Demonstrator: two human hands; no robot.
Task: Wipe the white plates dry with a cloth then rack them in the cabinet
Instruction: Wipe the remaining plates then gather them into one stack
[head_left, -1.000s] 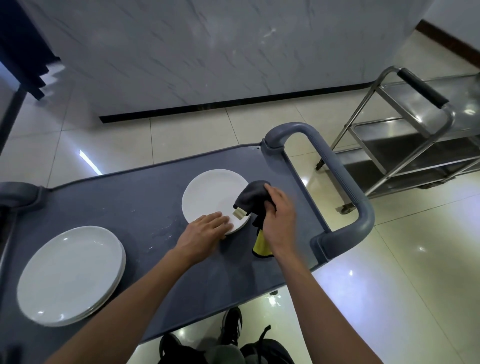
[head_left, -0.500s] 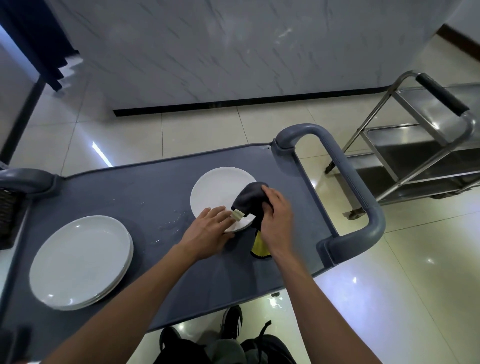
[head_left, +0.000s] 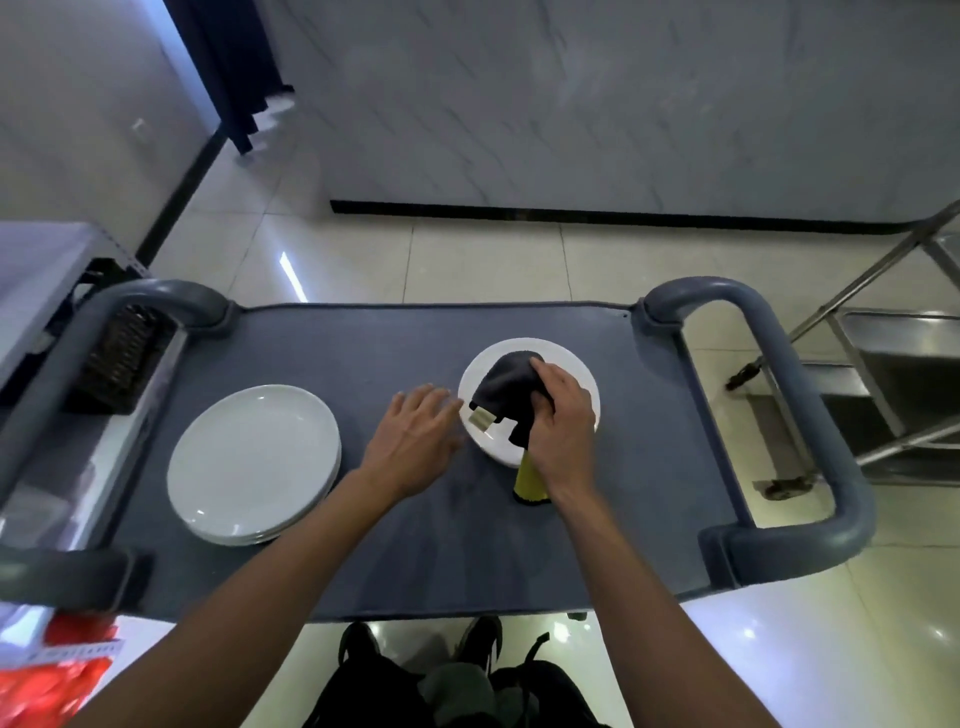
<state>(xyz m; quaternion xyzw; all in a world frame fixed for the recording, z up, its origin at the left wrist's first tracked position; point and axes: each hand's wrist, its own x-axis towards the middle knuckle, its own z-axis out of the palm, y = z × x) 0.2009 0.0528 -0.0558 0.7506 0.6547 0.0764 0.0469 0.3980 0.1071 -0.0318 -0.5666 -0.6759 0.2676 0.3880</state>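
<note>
1. White single plate (head_left: 571, 364) is lying on the grey cart top (head_left: 363, 343), right of centre, being wiped.
2. Right hand (head_left: 563, 415) is gripping the dark cloth (head_left: 501, 389), its grip curled around it, pressing it onto the plate.
3. Left hand (head_left: 415, 441) is resting spread and flat just beside the plate's left rim.
4. Stacked plates (head_left: 254, 462) are waiting at left; racking seems not yet started, and no cabinet is showing.

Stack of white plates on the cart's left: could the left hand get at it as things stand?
Probably yes. The left hand is open and holds nothing, lying beside the single plate, and only bare cart top separates it from the stack of plates.
</note>
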